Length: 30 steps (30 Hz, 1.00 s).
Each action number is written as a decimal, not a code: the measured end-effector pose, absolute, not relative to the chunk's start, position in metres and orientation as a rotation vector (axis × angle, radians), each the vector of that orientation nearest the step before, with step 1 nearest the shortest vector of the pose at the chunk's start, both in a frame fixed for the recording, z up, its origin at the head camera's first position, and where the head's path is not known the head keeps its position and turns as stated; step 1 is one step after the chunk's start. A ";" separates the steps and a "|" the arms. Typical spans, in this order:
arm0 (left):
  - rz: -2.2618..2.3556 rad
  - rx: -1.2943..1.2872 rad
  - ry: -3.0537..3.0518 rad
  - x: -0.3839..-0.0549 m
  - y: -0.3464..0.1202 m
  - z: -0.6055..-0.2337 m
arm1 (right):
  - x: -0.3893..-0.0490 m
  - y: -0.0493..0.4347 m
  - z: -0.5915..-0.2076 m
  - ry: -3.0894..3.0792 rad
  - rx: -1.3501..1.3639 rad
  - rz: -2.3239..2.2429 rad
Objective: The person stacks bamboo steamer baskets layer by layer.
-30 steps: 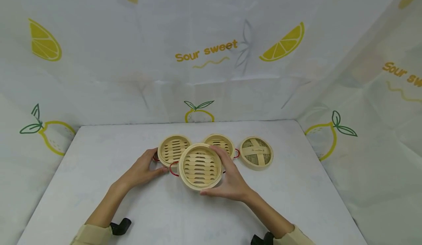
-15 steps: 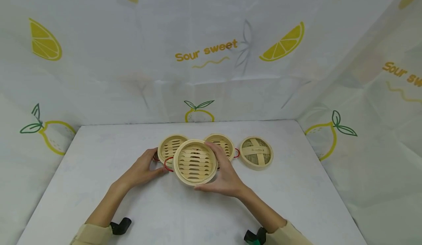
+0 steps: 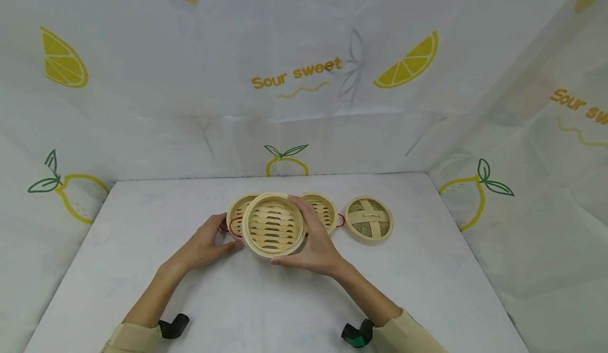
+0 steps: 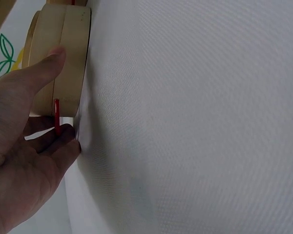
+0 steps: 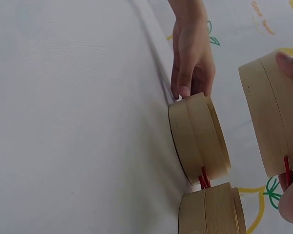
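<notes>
Steamer basket [image 3: 273, 225] hangs clear of the table [image 3: 266, 300], gripped by the right hand [image 3: 313, 243]; the left hand [image 3: 204, 245] grips 1 lower basket [image 5: 198, 139], probably to steady it.

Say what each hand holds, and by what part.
The right hand holds a raised bamboo steamer basket by its side. The left hand grips the left basket on the table by its side, near its red handle.

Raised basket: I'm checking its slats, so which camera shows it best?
Head view: the raised basket faces that camera, slats plainly visible. The right wrist view shows its side, cut off by the frame; the left, at most a corner sliver.
</notes>
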State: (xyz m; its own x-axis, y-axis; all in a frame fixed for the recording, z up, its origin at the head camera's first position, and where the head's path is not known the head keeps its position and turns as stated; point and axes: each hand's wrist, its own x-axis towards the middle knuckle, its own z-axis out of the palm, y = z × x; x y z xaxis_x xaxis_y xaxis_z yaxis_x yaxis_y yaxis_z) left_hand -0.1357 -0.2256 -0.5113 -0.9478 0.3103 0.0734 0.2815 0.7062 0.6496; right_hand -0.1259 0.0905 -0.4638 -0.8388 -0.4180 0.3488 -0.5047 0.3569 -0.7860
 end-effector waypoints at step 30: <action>1.068 0.484 2.873 -0.136 -0.228 -0.513 | -0.146 0.074 -0.455 -2.540 0.903 1.513</action>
State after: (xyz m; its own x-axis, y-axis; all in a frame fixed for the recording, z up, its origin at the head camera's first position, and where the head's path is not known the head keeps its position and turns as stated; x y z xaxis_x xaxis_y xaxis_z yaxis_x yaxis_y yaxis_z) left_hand -0.1364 -0.2275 -0.5126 -0.9506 0.3021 0.0716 0.2755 0.7144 0.6432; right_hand -0.1458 0.0737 -0.4546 -0.8281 -0.4550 0.3274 -0.5046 0.3507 -0.7889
